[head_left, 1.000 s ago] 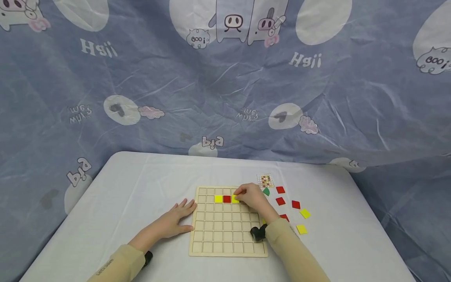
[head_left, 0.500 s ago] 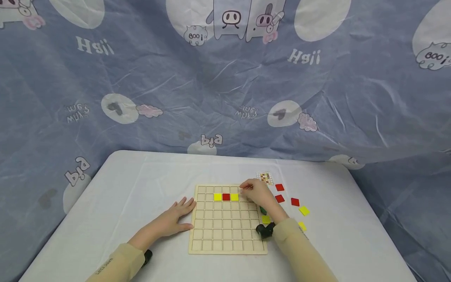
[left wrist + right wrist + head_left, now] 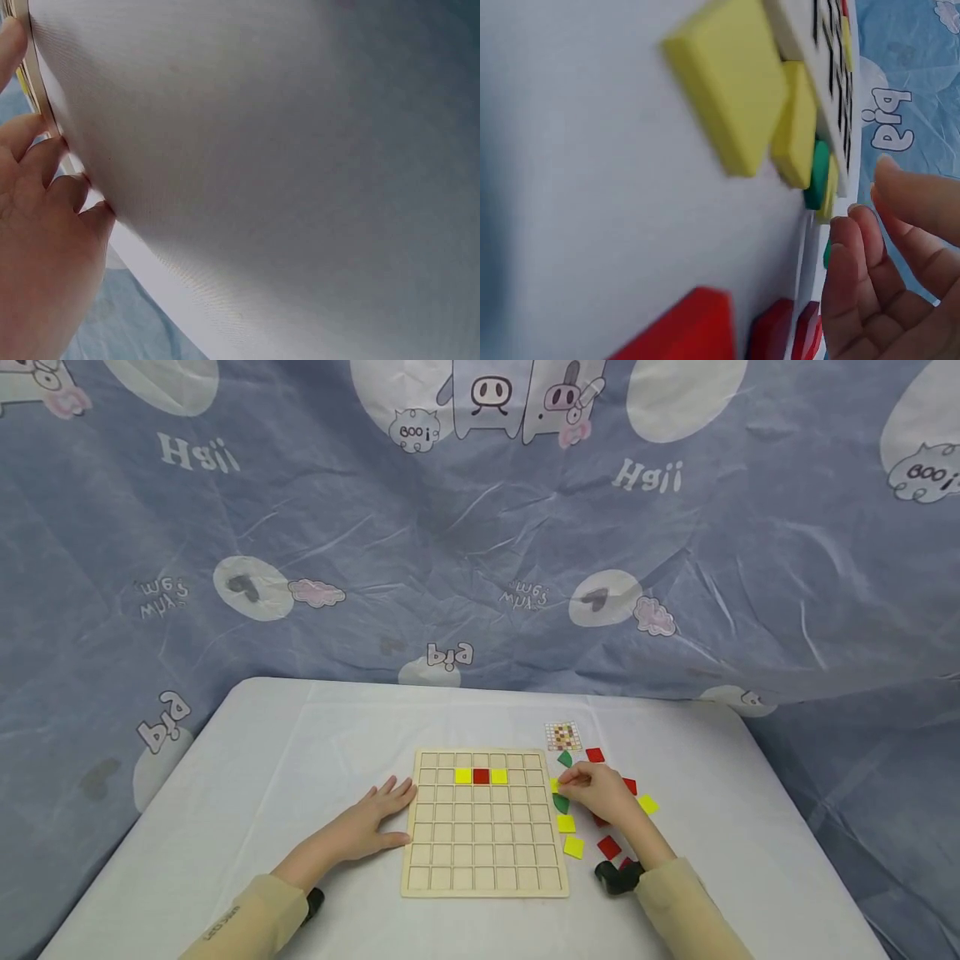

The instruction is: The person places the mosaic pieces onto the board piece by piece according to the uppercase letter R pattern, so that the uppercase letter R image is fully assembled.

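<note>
A square wooden grid board [image 3: 483,835] lies on the white table. In its second row from the far side sit a yellow tile [image 3: 463,776], a red tile [image 3: 481,776] and another yellow tile [image 3: 499,776], side by side. My left hand [image 3: 367,825] rests with spread fingers on the table, its thumb and fingertips touching the board's left edge. To the right of the board my right hand [image 3: 600,792] hovers over loose tiles, fingertips by a yellow tile [image 3: 555,785] and a green piece [image 3: 561,804]. The right wrist view shows nothing between its bent, parted thumb and fingers.
A small printed pattern card [image 3: 563,736] lies beyond the board's far right corner. Loose yellow tiles [image 3: 573,847] and red tiles [image 3: 609,847] are scattered right of the board, several partly under my right arm. A patterned blue-grey cloth [image 3: 480,527] hangs behind the table.
My right hand has let go of the yellow tile in the second row and moved right, off the board, to the loose tiles. My left hand has stayed at the board's edge.
</note>
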The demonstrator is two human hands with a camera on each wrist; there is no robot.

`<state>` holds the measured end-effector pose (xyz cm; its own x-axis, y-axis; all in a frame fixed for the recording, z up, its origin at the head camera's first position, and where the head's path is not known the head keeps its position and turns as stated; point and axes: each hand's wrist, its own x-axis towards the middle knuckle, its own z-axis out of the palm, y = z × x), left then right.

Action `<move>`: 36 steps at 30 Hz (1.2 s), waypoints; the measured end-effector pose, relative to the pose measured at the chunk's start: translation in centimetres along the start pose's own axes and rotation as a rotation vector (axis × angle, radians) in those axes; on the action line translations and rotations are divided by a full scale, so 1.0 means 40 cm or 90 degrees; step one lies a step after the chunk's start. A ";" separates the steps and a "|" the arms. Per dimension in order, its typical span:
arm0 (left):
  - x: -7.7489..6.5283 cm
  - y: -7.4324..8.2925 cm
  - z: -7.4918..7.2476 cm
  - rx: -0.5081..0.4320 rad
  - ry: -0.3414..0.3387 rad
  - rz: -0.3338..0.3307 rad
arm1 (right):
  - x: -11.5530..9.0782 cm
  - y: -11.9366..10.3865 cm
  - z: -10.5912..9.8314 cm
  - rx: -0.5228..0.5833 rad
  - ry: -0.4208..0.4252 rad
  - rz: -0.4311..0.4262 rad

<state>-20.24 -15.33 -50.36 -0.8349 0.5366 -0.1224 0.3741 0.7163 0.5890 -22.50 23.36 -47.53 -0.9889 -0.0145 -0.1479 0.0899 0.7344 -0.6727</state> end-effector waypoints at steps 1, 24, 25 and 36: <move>0.000 0.001 -0.001 -0.001 0.002 0.000 | -0.005 0.004 0.001 -0.005 -0.003 0.011; 0.000 0.001 0.000 0.000 0.004 -0.006 | -0.039 0.000 0.043 -0.038 -0.007 0.050; 0.000 0.000 0.000 0.001 0.005 -0.005 | -0.041 -0.001 0.043 -0.039 -0.007 0.048; 0.000 0.004 -0.003 0.001 0.003 -0.012 | -0.022 -0.001 0.014 0.065 0.017 0.050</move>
<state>-20.23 -15.28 -50.16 -0.8438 0.5208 -0.1294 0.3587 0.7267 0.5858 -21.59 22.96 -47.76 -0.9809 0.0603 -0.1848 0.1781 0.6596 -0.7302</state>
